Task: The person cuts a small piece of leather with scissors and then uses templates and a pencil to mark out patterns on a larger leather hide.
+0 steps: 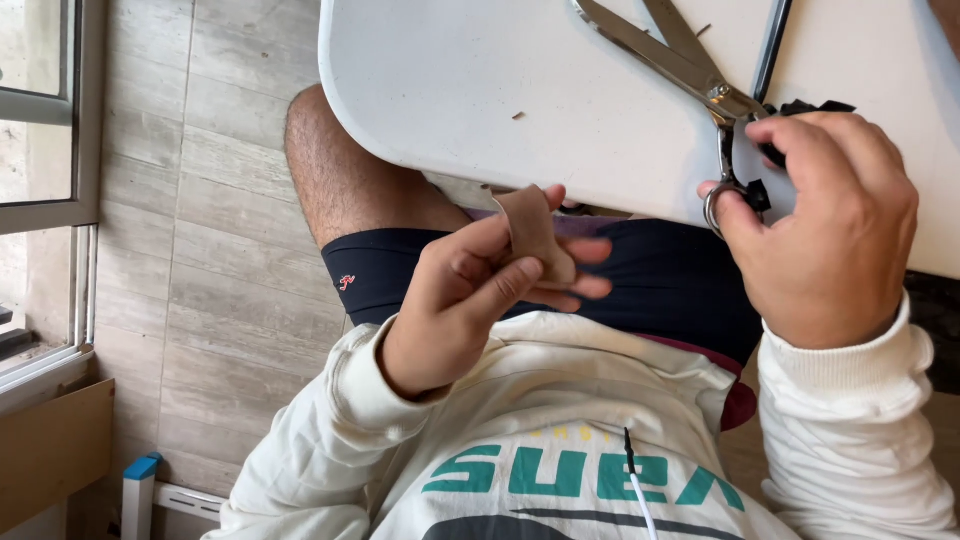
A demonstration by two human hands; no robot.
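Left hand (470, 300) pinches small tan piece (530, 232), seemingly already cut off; right hand (825, 225) grips scissors (680, 62) resting on tabletop (480, 90), blades slightly apart.

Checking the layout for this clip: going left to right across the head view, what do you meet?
Window frame → tiled floor → bare knee → left hand holding a small tan piece → metal scissors on the white table → right hand on the scissor handles.

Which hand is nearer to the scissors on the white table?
Right. The right hand grips the handles of the scissors on the white table; the left hand is off the table, holding a tan strip.
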